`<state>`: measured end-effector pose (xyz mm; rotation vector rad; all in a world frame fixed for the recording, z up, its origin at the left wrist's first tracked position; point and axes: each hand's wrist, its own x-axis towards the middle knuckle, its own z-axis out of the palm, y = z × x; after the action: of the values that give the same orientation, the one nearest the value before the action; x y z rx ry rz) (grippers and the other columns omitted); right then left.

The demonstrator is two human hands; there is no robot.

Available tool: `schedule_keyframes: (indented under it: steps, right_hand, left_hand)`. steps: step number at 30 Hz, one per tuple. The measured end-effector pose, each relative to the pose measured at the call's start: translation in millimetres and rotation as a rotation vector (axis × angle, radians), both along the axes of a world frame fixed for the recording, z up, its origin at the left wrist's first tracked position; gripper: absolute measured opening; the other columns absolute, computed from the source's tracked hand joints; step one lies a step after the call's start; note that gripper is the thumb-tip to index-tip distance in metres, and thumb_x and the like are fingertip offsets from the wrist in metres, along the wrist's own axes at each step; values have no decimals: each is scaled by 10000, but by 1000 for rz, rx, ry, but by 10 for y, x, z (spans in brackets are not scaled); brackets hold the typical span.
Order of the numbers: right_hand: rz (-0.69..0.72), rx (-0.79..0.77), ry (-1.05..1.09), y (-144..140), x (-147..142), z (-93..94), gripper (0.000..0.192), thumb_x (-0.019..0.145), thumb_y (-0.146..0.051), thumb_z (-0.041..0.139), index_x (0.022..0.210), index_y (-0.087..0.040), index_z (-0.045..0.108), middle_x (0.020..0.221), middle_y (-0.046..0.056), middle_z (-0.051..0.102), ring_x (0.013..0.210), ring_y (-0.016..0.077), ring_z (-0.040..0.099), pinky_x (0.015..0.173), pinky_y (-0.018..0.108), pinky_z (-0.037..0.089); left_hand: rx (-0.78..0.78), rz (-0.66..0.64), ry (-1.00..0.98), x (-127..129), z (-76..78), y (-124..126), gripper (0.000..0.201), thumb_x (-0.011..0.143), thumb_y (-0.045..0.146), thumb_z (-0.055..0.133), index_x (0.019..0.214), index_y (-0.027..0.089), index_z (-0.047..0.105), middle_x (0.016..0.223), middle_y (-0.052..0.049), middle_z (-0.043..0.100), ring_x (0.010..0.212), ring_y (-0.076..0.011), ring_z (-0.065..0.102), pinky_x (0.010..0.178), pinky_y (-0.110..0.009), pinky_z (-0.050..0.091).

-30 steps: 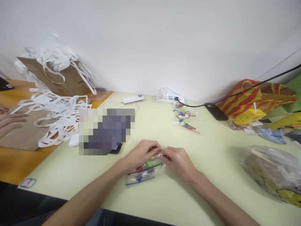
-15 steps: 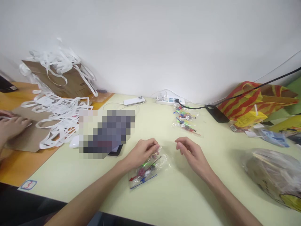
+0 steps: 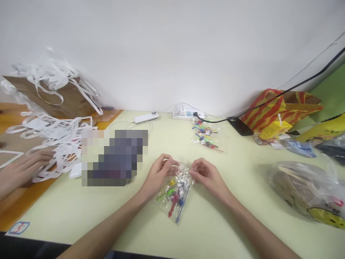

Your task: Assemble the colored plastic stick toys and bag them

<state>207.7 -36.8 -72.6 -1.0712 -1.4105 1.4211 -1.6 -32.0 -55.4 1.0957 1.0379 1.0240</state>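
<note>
A clear plastic zip bag [image 3: 175,198] hangs between my hands, tilted, with small red, green, blue and yellow plastic pieces inside. My left hand [image 3: 161,172] pinches its upper left part. At the upper right edge, the fingers of my right hand [image 3: 207,174] are closed on the same bag. The bag's blue zip strip runs down its right side. Farther back on the table lie similar clear bags of coloured pieces [image 3: 206,135], out of reach of both hands.
A pixelated dark object [image 3: 115,158] lies left of my hands. Behind are a white phone [image 3: 147,117], power strip [image 3: 185,113] and black phone [image 3: 240,126]. A plastic-wrapped bag [image 3: 302,190] stands right. At left, another person's hand [image 3: 27,167] touches white straps [image 3: 64,144].
My right hand has moved in and taken hold of the bag's right edge. The bag has turned, its zip strip swinging from the bottom to the right side. The view has shifted slightly right.
</note>
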Motion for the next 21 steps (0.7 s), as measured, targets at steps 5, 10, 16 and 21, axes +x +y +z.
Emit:
schedule_keyframes:
  steps: [5,10,16,21]
  right_hand:
    - [-25,-12,136,41,58,14,377,789,-409,803,970,-235,521,797,-18,608,661,136,560,588,274,488]
    - [-107,1,227,58,68,28,405,763,-377,828,1005,-243,533,851,-12,618,669,130,574,592,274,502]
    - [-53,-81,120,1,9,45,356,782,-441,799,974,-206,613,794,-10,606,647,126,562,569,263,486]
    - [-146,-39,94,-10,-26,40,306,804,-460,772,817,-176,659,699,-3,608,559,112,533,505,250,436]
  left_hand:
    - [36,-63,57,-47,-7,60,423,791,371,808,1040,196,513,841,-2,683,777,-155,670,773,-304,547]
    - [18,-30,50,-94,-75,105,410,765,338,834,1054,184,587,780,40,597,713,-103,596,717,-234,483]
    - [-8,-26,62,-93,-83,108,336,768,364,831,978,167,657,753,34,569,718,-100,566,689,-214,438]
    - [14,-4,72,-92,-72,108,272,769,354,829,855,152,669,725,14,613,702,-113,586,693,-229,460]
